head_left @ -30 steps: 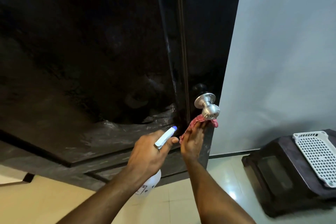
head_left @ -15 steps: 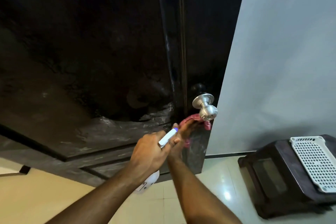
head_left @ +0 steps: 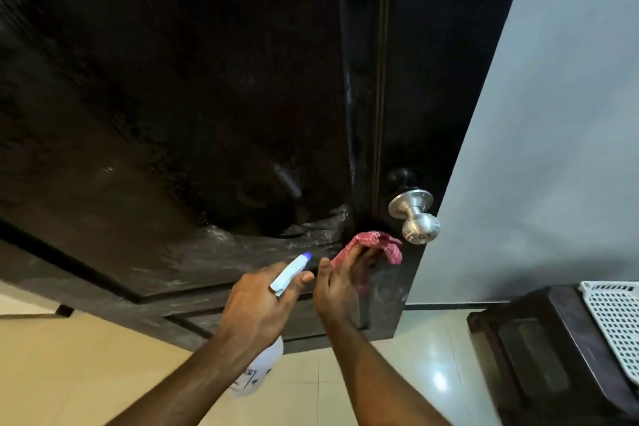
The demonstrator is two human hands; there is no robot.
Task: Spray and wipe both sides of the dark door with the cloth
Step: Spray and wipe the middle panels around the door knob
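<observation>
The dark glossy door [head_left: 179,107] fills the upper left, with smeared wet streaks low on its panel. A silver round knob [head_left: 416,216] sticks out near its right edge. My left hand [head_left: 257,304] grips a white spray bottle [head_left: 257,373] whose blue-tipped nozzle [head_left: 294,271] points at the door. My right hand [head_left: 340,284] presses a red patterned cloth [head_left: 371,242] flat against the door just below the knob, fingers straight over the cloth.
A pale grey wall [head_left: 539,149] stands right of the door. A dark low stool [head_left: 539,360] carrying a white perforated plastic basket [head_left: 615,322] sits at the lower right. Cream tiled floor [head_left: 86,367] lies below.
My right hand with the cloth slid down-left under the knob, then back up and right along the door edge. The left hand with the bottle stayed close beside it.
</observation>
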